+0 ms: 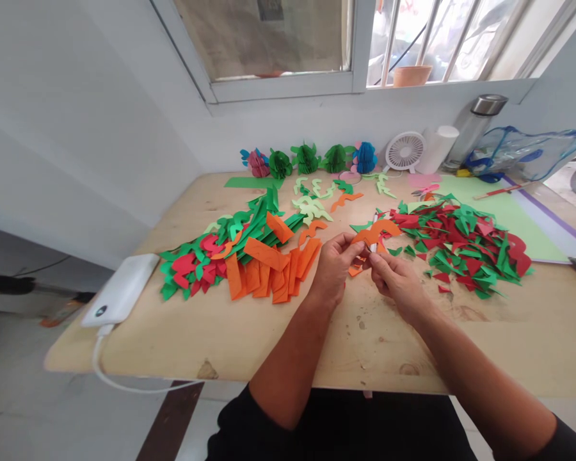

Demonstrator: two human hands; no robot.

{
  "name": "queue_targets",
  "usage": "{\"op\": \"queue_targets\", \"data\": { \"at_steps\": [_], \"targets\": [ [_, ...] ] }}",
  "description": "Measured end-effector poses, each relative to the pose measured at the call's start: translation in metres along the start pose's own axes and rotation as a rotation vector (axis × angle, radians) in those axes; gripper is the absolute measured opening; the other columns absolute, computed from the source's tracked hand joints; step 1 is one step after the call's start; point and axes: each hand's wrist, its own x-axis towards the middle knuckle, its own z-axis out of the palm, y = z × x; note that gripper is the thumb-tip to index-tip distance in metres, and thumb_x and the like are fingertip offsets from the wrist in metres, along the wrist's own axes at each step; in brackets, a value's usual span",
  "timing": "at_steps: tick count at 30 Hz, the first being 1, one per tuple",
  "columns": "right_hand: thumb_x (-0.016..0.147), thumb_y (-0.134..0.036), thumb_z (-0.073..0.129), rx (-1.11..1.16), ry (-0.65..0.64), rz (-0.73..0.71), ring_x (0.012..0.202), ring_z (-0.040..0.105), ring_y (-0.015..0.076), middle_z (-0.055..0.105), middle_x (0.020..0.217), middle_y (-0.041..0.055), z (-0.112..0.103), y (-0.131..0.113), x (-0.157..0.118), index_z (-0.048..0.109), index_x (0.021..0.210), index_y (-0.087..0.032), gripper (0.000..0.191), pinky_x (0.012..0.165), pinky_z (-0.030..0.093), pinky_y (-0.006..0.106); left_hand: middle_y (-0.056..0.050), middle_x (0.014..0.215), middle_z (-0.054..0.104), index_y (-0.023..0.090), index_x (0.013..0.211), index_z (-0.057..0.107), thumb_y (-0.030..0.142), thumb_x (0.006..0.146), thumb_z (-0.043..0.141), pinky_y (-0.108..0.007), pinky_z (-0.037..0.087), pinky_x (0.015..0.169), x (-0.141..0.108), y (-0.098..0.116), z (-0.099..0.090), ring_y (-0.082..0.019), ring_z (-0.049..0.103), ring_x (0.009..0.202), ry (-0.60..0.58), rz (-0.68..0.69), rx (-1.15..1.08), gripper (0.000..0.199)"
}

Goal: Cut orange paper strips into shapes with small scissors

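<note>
A wavy orange paper cutout (383,227) is pinched between the thumb and fingers of my left hand (333,267), raised a little above the table. My right hand (397,282) is closed too, its fingertips almost meeting the left ones at the cutout's lower edge. Something small and dark shows between the two hands; I cannot make out what it is. Just left of my left hand lie folded orange paper strips (264,272) beside green paper strips (254,240). To the right of my hands spreads a heap of red and green paper scraps (461,246).
Paper honeycomb figures (307,159) line the wall behind light-green wavy cutouts (317,187). A small white fan (406,152), a bottle (475,131) and a clear pouch (528,153) stand at the back right. A white power bank (121,291) with a cable lies at the left edge.
</note>
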Motion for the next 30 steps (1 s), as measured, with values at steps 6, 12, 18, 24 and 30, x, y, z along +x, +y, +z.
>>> {"op": "queue_targets", "data": {
  "at_steps": [6, 12, 18, 24, 30],
  "targets": [
    [0.076, -0.065, 0.057, -0.004, -0.001, 0.003, 0.039, 0.022, 0.0062, 0.032, 0.043, -0.0085, -0.0002, -0.0007, -0.0003, 0.054, 0.068, -0.018, 0.048, 0.038, 0.015, 0.023, 0.001, 0.061, 0.058, 0.016, 0.068, 0.059, 0.031, 0.065, 0.068, -0.025, 0.044, 0.059, -0.0002, 0.0004, -0.0001, -0.011, 0.054, 0.057, -0.001, -0.002, 0.001, 0.017],
    [0.076, -0.065, 0.057, 0.007, -0.004, 0.003, 0.039, 0.022, 0.0063, 0.031, 0.043, -0.0087, 0.0000, 0.0004, -0.0001, 0.054, 0.068, -0.018, 0.048, 0.037, 0.015, 0.023, 0.000, 0.061, 0.059, 0.016, 0.067, 0.059, 0.032, 0.064, 0.068, -0.025, 0.045, 0.060, -0.0009, 0.0012, 0.0004, -0.011, 0.054, 0.057, 0.007, -0.010, 0.002, 0.018],
    [0.074, -0.067, 0.059, -0.004, 0.002, 0.004, 0.038, 0.023, 0.0059, 0.032, 0.043, -0.0082, -0.0002, -0.0002, 0.0002, 0.053, 0.064, -0.018, 0.050, 0.037, 0.016, 0.022, 0.001, 0.059, 0.059, 0.016, 0.067, 0.058, 0.030, 0.065, 0.067, -0.025, 0.044, 0.060, -0.0012, 0.0015, 0.0010, -0.010, 0.054, 0.056, -0.005, 0.000, -0.005, 0.017],
    [0.076, -0.065, 0.058, 0.007, 0.001, 0.009, 0.039, 0.023, 0.0058, 0.033, 0.043, -0.0083, -0.0006, 0.0005, -0.0002, 0.054, 0.066, -0.017, 0.049, 0.037, 0.016, 0.022, 0.001, 0.059, 0.059, 0.016, 0.067, 0.059, 0.029, 0.066, 0.067, -0.026, 0.044, 0.061, -0.0011, 0.0015, 0.0008, -0.011, 0.054, 0.057, -0.007, 0.006, -0.006, 0.016],
    [0.075, -0.066, 0.059, 0.006, 0.003, 0.012, 0.039, 0.023, 0.0058, 0.032, 0.044, -0.0086, -0.0003, -0.0003, -0.0008, 0.057, 0.070, -0.017, 0.049, 0.037, 0.016, 0.022, 0.001, 0.060, 0.059, 0.016, 0.067, 0.059, 0.029, 0.066, 0.067, -0.026, 0.044, 0.060, -0.0016, 0.0021, 0.0011, -0.010, 0.054, 0.056, -0.012, 0.007, -0.014, 0.016]
  ]
}}
